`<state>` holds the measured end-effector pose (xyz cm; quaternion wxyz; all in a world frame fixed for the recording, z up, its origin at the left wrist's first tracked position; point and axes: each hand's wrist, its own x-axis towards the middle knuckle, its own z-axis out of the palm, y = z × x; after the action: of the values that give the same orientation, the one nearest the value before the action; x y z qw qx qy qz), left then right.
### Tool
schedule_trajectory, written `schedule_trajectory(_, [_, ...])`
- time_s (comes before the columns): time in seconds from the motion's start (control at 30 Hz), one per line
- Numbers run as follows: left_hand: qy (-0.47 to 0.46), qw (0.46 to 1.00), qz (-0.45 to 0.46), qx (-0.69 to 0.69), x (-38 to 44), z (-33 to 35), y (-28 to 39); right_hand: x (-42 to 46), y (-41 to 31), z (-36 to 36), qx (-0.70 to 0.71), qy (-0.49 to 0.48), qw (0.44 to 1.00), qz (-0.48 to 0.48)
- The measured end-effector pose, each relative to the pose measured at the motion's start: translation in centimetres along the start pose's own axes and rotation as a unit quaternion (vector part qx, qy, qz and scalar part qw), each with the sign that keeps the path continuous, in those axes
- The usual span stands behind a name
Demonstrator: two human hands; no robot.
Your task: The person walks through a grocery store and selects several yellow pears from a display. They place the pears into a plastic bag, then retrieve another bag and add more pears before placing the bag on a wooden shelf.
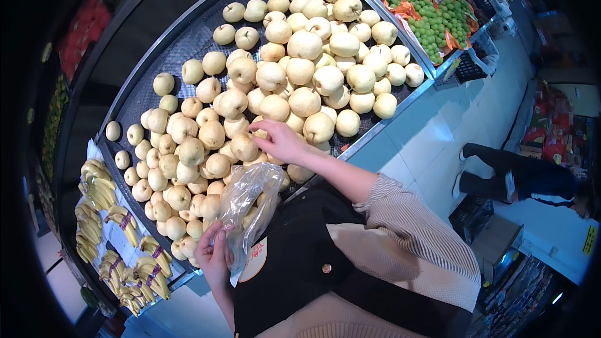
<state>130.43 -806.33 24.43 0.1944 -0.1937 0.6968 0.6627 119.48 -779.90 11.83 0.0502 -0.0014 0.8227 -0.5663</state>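
Note:
A large heap of pale yellow pears (300,71) lies on a dark, mesh-lined display stand (197,23). My right hand (280,141) reaches over the near side of the heap, its fingers apart beside a pear with brownish skin (244,146); whether the fingertips touch it cannot be told. My left hand (217,252) pinches the edge of a clear plastic bag (249,197), which hangs between my body and the pears. Some pale round shapes show through the bag; whether they are inside or behind it is not clear.
Banana bunches (99,190) lie on a lower shelf at the left. Green grapes (436,14) with orange wrapping fill the neighbouring stand at upper right. The stand's metal rim (375,126) borders a tiled aisle (422,136), where another person (521,173) stands at right.

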Motion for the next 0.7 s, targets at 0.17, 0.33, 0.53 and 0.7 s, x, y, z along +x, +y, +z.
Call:
schedule_trajectory(0.17, [0.049, 0.998, 0.04, 0.03, 0.4, 1.4, -0.2, 1.7, 2.4, -10.3, 0.014, 0.254, 0.966, -0.052])
schedule_trajectory(0.33, [0.072, 0.996, 0.043, 0.032, 1.1, 2.0, -0.4, 5.1, 9.5, -20.1, -0.316, 0.303, 0.897, 0.057])
schedule_trajectory(0.53, [0.094, 0.991, 0.08, 0.043, 1.9, 3.9, 0.4, 8.4, 11.9, -21.8, -0.279, 0.173, 0.938, 0.113])
schedule_trajectory(0.7, [0.126, 0.989, 0.054, 0.062, 2.2, 5.2, 1.5, 7.2, 10.1, -22.9, -0.294, 0.214, 0.922, 0.135])
